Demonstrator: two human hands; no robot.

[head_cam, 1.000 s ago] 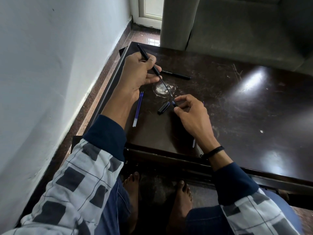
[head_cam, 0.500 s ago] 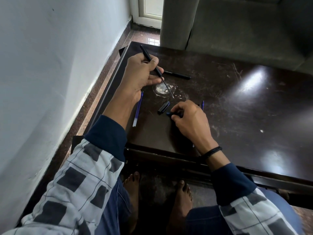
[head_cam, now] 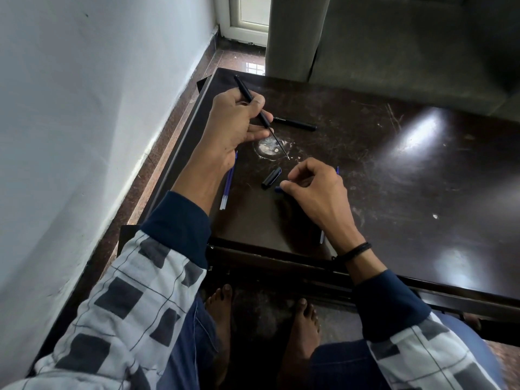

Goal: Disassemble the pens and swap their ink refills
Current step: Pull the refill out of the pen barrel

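Parts of pens lie on the dark table [head_cam: 394, 178]. The left hand [head_cam: 233, 122] grips a black pen [head_cam: 247, 94] at the far left, its thin refill [head_cam: 280, 144] poking out. The right hand [head_cam: 315, 190] pinches a small blue piece [head_cam: 278, 188] on the tabletop, just beside a black cap [head_cam: 271, 178]. Under the left wrist lie blue refills [head_cam: 228, 187].

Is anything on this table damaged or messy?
Yes. The dark table has a whitish round stain near the tip of the held pen, and pale scratches farther right. It looks worn, not freshly spilled.
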